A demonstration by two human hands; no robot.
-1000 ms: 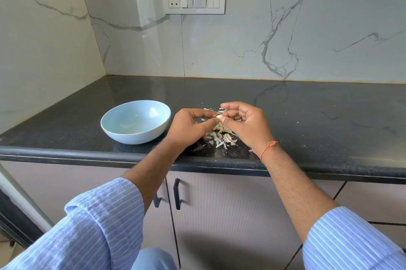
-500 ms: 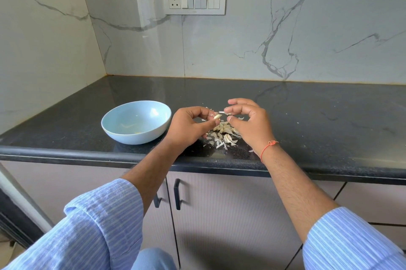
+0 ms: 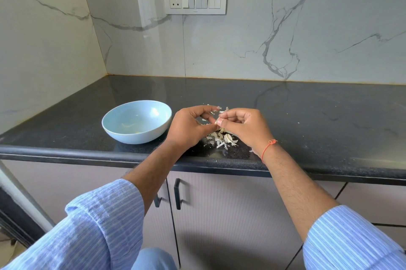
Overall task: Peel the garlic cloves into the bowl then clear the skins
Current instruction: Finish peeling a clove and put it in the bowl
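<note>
- Lighting: bright, soft daylight, apparently from the right.
- Glare: pale sheen on the black countertop [image 3: 329, 116] at right; marble backsplash [image 3: 307, 28] reflected in it.
- Shadows: soft, under the bowl [image 3: 136, 121] and hands.
- Focus: sharp throughout.
- Distortion: wide-angle bowing at edges.

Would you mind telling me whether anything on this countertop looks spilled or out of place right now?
Only the expected mess: loose garlic skins lie scattered on the dark countertop beneath both hands, with a few flecks further right. The blue bowl sits upright beside the left hand. Nothing looks damaged or askew.
</note>
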